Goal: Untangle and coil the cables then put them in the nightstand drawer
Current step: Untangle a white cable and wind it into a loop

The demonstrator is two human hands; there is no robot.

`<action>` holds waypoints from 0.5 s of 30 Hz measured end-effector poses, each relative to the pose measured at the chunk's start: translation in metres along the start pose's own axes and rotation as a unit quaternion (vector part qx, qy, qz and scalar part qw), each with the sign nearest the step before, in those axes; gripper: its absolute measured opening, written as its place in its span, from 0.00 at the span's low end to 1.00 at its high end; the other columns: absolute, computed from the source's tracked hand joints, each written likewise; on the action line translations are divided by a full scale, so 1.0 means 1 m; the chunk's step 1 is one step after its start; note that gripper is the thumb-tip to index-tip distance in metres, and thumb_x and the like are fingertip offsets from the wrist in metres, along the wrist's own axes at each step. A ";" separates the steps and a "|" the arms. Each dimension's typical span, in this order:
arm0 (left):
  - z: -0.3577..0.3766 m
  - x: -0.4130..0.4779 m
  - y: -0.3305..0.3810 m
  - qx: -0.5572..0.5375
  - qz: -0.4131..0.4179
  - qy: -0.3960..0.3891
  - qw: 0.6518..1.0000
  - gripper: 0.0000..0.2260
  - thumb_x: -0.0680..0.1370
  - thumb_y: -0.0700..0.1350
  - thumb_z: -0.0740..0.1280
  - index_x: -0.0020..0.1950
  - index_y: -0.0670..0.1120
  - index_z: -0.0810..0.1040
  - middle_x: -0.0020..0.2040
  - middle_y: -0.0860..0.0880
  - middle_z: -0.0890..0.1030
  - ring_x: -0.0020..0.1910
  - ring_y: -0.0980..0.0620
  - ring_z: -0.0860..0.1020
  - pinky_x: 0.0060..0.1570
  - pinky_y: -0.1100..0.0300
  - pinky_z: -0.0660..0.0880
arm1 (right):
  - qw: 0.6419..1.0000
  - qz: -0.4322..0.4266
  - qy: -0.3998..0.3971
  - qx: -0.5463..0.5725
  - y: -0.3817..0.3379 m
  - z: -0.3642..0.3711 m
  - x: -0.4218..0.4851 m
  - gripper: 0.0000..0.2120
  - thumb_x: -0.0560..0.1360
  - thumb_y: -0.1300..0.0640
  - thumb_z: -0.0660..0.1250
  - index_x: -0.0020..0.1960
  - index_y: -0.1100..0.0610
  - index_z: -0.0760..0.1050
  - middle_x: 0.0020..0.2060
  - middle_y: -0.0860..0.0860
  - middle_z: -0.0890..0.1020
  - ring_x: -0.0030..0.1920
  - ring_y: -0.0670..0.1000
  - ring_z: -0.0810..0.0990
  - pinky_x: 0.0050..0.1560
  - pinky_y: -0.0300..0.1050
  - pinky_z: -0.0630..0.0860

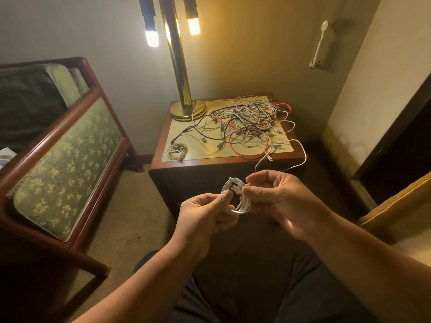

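A small coil of white cable hangs in front of the nightstand. My left hand pinches the coil's left side between thumb and fingers. My right hand pinches the cable at the coil's upper right. The cable's loose tail loops up from my right hand to the nightstand's front right corner. On the nightstand top lies a tangled heap of white, red and black cables. A small coiled cable rests at the top's front left. The nightstand front is dark; no open drawer shows.
A brass lamp stands on the nightstand's back left corner, its lit bulbs overhead. A wooden armchair with green patterned cushions stands to the left. A yellow bed edge lies at the right. My dark-trousered legs are below.
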State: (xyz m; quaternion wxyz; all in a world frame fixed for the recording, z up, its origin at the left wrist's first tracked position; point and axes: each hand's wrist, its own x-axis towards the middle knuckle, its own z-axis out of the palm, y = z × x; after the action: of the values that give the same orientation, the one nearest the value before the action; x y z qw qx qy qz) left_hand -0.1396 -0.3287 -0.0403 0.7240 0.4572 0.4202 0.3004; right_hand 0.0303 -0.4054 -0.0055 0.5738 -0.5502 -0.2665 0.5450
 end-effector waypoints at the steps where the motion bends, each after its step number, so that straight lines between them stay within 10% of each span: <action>1: 0.000 0.000 0.000 0.003 -0.002 -0.004 1.000 0.16 0.69 0.50 0.76 0.49 0.38 0.84 0.43 0.38 0.85 0.41 0.43 0.85 0.44 0.49 0.83 | 1.000 -0.004 0.004 0.003 0.000 0.000 0.000 0.18 0.71 0.64 0.74 0.60 0.62 0.77 0.46 0.58 0.87 0.46 0.56 0.87 0.42 0.46 0.83; 7: 0.000 0.000 0.003 0.099 0.096 -0.019 0.990 0.26 0.69 0.52 0.76 0.66 0.47 0.76 0.43 0.43 0.86 0.40 0.44 0.86 0.45 0.49 0.84 | 0.992 0.032 0.040 0.112 0.003 -0.001 0.004 0.17 0.76 0.72 0.67 0.62 0.60 0.73 0.48 0.63 0.86 0.47 0.59 0.87 0.43 0.50 0.85; 12: -0.014 0.015 -0.010 0.435 0.420 0.022 0.797 0.21 0.75 0.53 0.75 0.68 0.53 0.78 0.63 0.50 0.77 0.60 0.54 0.79 0.49 0.59 0.82 | 1.000 0.002 0.005 0.027 0.007 0.002 0.002 0.17 0.76 0.69 0.69 0.62 0.60 0.73 0.48 0.61 0.86 0.48 0.59 0.87 0.43 0.49 0.83; 15: -0.015 0.014 -0.009 0.406 0.453 0.003 0.794 0.10 0.76 0.50 0.74 0.55 0.47 0.85 0.58 0.50 0.79 0.55 0.50 0.81 0.44 0.54 0.84 | 0.998 -0.027 0.009 -0.053 0.008 0.002 0.001 0.14 0.77 0.66 0.70 0.61 0.59 0.75 0.45 0.57 0.87 0.47 0.56 0.87 0.44 0.46 0.83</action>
State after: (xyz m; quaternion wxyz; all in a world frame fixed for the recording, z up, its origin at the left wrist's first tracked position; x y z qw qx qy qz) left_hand -0.1458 -0.3146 -0.0567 0.2518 0.8462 0.2509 0.3969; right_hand 0.0258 -0.4055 -0.0130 0.5602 -0.5775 -0.3047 0.5098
